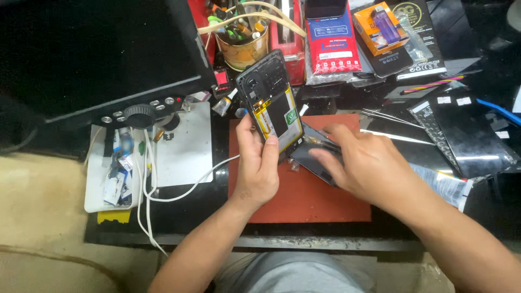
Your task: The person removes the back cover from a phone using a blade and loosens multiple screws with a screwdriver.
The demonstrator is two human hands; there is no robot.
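Observation:
My left hand (259,165) grips the lower end of an opened smartphone (271,97), held tilted up with its back cover off, showing the black frame, battery with yellow tape and a green sticker. My right hand (362,163) rests on a dark phone screen panel (313,161) that lies on the red work mat (304,201), fingers spread over its upper edge. The panel sits right beside the opened phone's lower end; whether they are joined is hidden by my hands.
A tin can of tools (242,40) and packaged phone parts (332,40) stand at the back. Black phone panels (467,135) lie right. A white tray of small parts (116,173), a white cable (179,190) and a microscope base (142,115) sit left.

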